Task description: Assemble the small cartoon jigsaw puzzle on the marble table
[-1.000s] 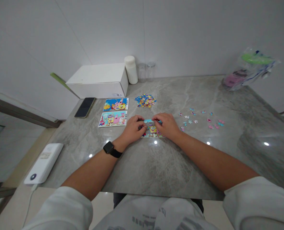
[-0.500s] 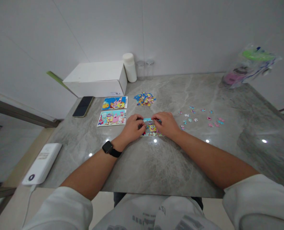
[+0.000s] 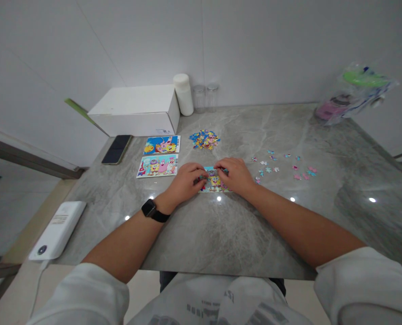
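Observation:
A small, partly built cartoon jigsaw (image 3: 213,182) lies flat on the grey marble table (image 3: 221,225) in front of me. My left hand (image 3: 184,179), with a black watch on its wrist, rests on the puzzle's left edge with the fingers curled and pressed onto it. My right hand (image 3: 235,174) covers the puzzle's right side, its fingertips pinched at the top edge on something too small to make out. A heap of loose pieces (image 3: 204,139) lies just beyond the puzzle. Several scattered pieces (image 3: 282,165) lie to the right of my right hand.
Two finished picture cards (image 3: 159,155) lie left of the puzzle, a black phone (image 3: 117,149) beside them. A white box (image 3: 137,110), a white canister (image 3: 183,94) and two clear jars (image 3: 205,97) stand at the back. A plastic bag (image 3: 353,92) sits back right, a white device (image 3: 57,230) front left.
Both hands stay on the puzzle; the fingers have shifted slightly along its top edge. The view has drifted a little.

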`<state>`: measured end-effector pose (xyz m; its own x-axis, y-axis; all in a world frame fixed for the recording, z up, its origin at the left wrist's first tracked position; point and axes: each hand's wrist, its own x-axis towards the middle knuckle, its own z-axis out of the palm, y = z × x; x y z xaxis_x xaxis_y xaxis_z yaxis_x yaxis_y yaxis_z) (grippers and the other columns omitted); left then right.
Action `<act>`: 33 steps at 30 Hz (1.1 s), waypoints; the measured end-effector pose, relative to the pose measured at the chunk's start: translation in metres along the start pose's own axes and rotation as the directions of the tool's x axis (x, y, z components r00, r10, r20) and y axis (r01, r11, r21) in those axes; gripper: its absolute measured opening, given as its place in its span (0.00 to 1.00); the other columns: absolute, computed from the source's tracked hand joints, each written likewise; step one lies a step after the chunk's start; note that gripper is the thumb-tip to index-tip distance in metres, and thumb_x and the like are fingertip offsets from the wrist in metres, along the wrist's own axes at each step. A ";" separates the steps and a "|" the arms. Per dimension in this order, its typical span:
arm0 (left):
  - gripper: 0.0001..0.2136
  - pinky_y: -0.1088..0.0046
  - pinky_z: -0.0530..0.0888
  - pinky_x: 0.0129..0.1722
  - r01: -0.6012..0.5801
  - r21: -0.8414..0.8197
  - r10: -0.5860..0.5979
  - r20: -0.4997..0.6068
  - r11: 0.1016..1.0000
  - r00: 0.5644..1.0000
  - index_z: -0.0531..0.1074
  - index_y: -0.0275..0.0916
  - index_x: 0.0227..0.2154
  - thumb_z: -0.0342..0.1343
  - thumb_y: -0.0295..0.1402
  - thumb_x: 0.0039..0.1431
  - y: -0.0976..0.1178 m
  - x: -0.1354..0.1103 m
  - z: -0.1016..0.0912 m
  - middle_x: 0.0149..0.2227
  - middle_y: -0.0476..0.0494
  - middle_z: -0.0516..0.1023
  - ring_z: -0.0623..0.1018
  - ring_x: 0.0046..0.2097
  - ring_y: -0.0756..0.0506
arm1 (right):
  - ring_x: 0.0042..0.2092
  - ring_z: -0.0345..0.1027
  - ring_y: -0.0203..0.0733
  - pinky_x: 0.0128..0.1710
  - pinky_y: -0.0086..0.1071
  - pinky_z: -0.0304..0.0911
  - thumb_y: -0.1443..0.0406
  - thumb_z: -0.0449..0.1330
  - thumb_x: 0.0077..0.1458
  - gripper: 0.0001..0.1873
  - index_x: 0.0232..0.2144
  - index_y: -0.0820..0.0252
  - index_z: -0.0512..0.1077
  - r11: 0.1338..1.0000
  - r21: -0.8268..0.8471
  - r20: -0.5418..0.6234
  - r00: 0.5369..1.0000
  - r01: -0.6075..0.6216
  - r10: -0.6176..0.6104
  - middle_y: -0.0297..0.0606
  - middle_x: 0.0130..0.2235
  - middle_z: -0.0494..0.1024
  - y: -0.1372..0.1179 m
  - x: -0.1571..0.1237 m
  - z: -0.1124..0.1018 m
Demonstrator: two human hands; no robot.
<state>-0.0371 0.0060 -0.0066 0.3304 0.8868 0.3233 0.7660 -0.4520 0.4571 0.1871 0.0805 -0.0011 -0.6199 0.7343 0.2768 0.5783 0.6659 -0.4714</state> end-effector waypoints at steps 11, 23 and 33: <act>0.10 0.51 0.65 0.63 -0.089 0.065 0.080 0.125 0.994 0.989 0.84 0.48 0.45 0.57 0.34 0.69 0.006 0.000 -0.006 0.48 0.44 0.84 0.77 0.52 0.40 | 0.47 0.74 0.47 0.51 0.40 0.57 0.67 0.59 0.64 0.09 0.41 0.55 0.79 1.000 0.010 -0.003 1.000 0.003 -0.003 0.39 0.43 0.84 -0.001 0.000 0.000; 0.12 0.51 0.66 0.62 -0.090 0.035 0.084 0.146 0.995 0.986 0.83 0.48 0.48 0.56 0.35 0.69 0.009 -0.001 -0.008 0.50 0.43 0.83 0.77 0.52 0.40 | 0.47 0.74 0.48 0.49 0.40 0.57 0.63 0.59 0.67 0.08 0.43 0.55 0.80 0.993 -0.102 0.084 0.995 0.062 -0.054 0.40 0.43 0.84 -0.010 -0.002 -0.013; 0.12 0.53 0.68 0.60 -0.099 0.046 0.092 0.144 0.994 0.985 0.80 0.45 0.51 0.56 0.35 0.69 0.014 -0.001 -0.012 0.49 0.41 0.82 0.76 0.52 0.39 | 0.45 0.75 0.53 0.44 0.41 0.60 0.58 0.68 0.61 0.12 0.45 0.54 0.83 0.953 -0.278 0.309 0.951 0.118 -0.028 0.47 0.43 0.82 -0.025 -0.008 -0.047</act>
<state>-0.0333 -0.0030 0.0095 0.4753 0.8462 0.2409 0.7540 -0.5328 0.3841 0.2021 0.0641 0.0476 -0.7693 0.6387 0.0169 0.6255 0.7582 -0.1841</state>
